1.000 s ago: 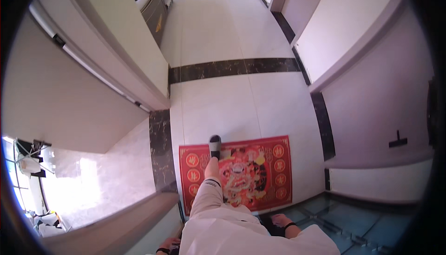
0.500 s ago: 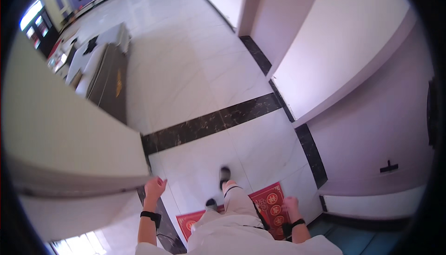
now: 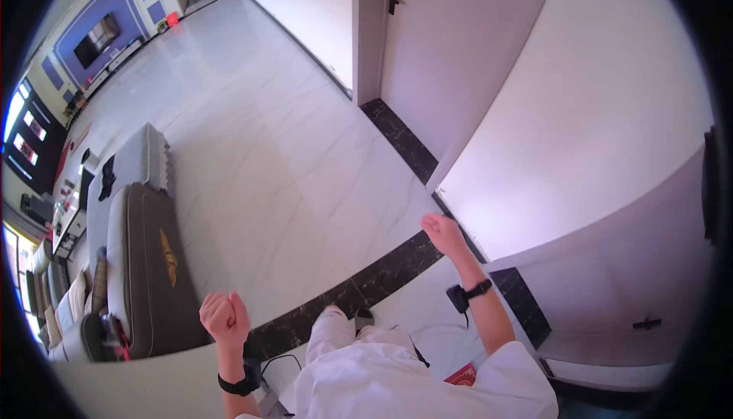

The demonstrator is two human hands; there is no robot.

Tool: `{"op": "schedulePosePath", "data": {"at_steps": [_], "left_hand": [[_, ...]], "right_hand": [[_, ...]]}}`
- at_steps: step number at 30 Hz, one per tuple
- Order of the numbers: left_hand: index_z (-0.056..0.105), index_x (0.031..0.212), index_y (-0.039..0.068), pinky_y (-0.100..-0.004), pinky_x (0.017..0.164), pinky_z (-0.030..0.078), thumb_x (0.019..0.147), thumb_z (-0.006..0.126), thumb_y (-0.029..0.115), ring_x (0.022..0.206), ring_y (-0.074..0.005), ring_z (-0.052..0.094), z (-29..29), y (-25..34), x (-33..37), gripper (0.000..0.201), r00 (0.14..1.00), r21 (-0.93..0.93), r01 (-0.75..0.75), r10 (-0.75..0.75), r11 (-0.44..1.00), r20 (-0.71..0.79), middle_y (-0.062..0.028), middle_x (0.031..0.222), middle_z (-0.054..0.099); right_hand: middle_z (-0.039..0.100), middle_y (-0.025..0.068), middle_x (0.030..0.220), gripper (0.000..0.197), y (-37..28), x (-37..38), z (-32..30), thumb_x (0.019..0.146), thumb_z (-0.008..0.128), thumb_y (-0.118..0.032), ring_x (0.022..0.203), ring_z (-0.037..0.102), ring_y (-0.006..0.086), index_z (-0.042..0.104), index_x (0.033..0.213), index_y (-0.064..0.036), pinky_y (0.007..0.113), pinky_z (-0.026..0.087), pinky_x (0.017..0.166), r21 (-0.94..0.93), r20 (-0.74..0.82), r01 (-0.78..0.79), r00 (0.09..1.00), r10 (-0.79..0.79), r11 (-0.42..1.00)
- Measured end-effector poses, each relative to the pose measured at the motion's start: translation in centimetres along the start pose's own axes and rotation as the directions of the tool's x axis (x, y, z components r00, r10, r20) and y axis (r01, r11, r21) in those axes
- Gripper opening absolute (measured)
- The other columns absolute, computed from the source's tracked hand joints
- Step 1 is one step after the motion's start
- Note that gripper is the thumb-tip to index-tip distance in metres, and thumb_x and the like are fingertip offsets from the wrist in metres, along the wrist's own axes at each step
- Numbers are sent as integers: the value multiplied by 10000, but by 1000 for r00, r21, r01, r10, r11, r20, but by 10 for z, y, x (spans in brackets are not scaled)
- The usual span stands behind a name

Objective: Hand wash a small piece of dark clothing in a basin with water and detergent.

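Observation:
My left hand (image 3: 224,318) is closed in a loose fist beside the grey sofa, and nothing shows in it. A black wristband (image 3: 240,378) with a small box sits on that wrist. Farther forward, above the dark marble strip (image 3: 385,272) in the floor, my right hand (image 3: 443,233) has its fingers curled in, also without a visible object. The other wrist carries a black band with a box (image 3: 460,297) and a short cable. Neither hand touches anything.
A grey sofa (image 3: 153,266) stands at left, with a low table (image 3: 72,220) beyond it. Glossy white floor (image 3: 252,167) runs to a wall-mounted television (image 3: 97,40). At right are a white wall (image 3: 565,114) and shut door (image 3: 450,45). Behind lies a red mat (image 3: 463,375).
I have walked forward to the dark strip, and the red mat has dropped back. My right hand has swung forward and up; my left is now past the wall edge. More of the sofa shows.

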State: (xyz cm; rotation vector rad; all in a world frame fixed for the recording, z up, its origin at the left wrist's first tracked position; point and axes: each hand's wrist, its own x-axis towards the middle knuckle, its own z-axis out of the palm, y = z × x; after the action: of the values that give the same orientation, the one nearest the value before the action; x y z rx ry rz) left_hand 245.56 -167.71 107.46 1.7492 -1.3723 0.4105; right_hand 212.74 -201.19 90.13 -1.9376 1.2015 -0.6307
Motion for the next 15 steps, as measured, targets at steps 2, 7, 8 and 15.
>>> {"op": "schedulePosePath", "data": {"at_steps": [2,7,8,15], "left_hand": [[227,550,56,-341,470,182,821,579,-110,428,-201,254,51,-30,46,475,1000,-40,-9,8,999,-16,-54,494,238],[217,552,75,-338,461,186,795,607,-75,417,-206,250,196,-128,140,484,985,28,147,-144,989,-98,-50,481,239],[217,552,75,-338,461,186,795,607,-75,417,-206,250,229,-156,160,484,984,13,141,-138,990,-115,-50,481,239],[394,717,63,-337,480,243,791,638,-6,533,-200,356,435,-257,375,264,959,-187,268,-280,945,-38,-71,643,392]], "right_hand": [[716,157,961,331,-14,104,-1,906,640,-329,839,704,255,675,1070,-43,330,539,763,29,67,-30,997,28,999],[710,109,878,312,-1,330,23,907,647,-300,779,691,197,668,1072,-35,302,534,736,21,-8,-11,1000,11,1000],[701,84,859,307,5,380,25,914,648,-273,763,683,153,660,1087,-20,283,529,722,-33,-3,-48,999,48,998],[644,80,774,677,3,690,0,904,657,-302,688,682,169,347,1473,-104,303,529,664,199,-222,-79,967,124,977]]}}
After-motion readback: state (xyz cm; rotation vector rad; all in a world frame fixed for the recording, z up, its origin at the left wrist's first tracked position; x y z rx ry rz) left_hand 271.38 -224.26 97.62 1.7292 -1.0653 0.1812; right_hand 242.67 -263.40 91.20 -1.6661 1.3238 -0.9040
